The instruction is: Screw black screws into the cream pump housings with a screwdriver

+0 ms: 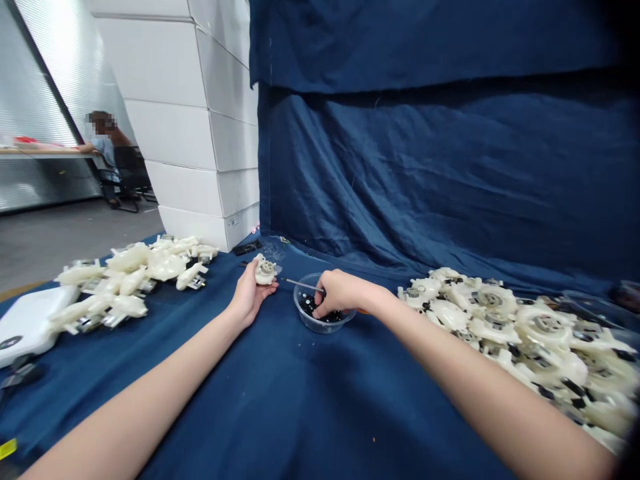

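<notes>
Hands apart: your left hand (249, 295) cradles a white plastic housing (265, 271), your right hand (343, 293) pinches a thin metal tool (303, 285) above a clear plastic bowl (324, 327)

Far behind you, a navy drape (440, 173) hangs beside a stack of white cartons (200, 133), and a seated co-worker (104, 143) reaches toward a desk (40, 151) at the far left. Your bench is covered by a navy cloth (260, 413). On your right lies the larger heap of white housings (520, 333). On your left lies a smaller heap (135, 270), near a flat white case (25, 323).

Between the heaps, the bowl sits directly under your right fingers (325, 308) and holds small black pieces (320, 310), too small to identify. Your held housing sits just beyond the bowl, near a clear plastic bag (274, 251). The tool's tip ends just beside it and does not appear to touch it.

Expect that housing to feel light and stiff, though its smooth moulded surface may be slippery. Take hold of its thick, rounded body and keep your grip off any thin projecting lugs, which look the most fragile. Its grey round centre (267, 268) is best left clear.
</notes>
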